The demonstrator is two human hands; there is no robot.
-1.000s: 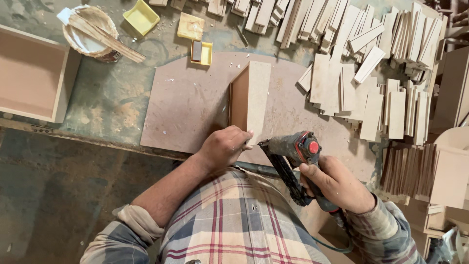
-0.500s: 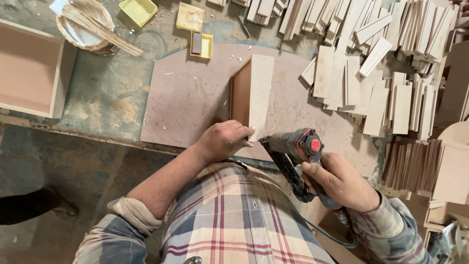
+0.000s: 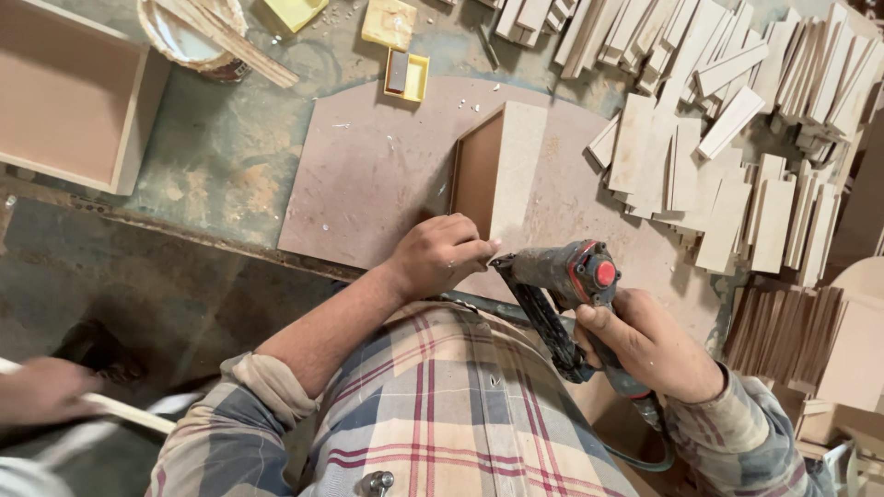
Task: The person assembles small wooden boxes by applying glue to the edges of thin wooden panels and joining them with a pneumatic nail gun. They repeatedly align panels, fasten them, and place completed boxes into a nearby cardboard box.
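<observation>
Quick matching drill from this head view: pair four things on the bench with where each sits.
1. nail gun
2. upright panel
3. open wooden box
4. cut wooden slats

a. far left of bench
b. in the right hand
c. heaped at right
d. steadied by the left hand

Pairs: 1-b, 2-d, 3-a, 4-c

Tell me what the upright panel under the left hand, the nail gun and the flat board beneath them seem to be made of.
The upright panel, steadied by the left hand: probably fibreboard, with matt, grainless tan faces. The nail gun in the right hand: apparently dark, worn metal or hard plastic, with a glossy red cap. The flat board: likely hardboard, smooth dull brown and dusty.
</observation>
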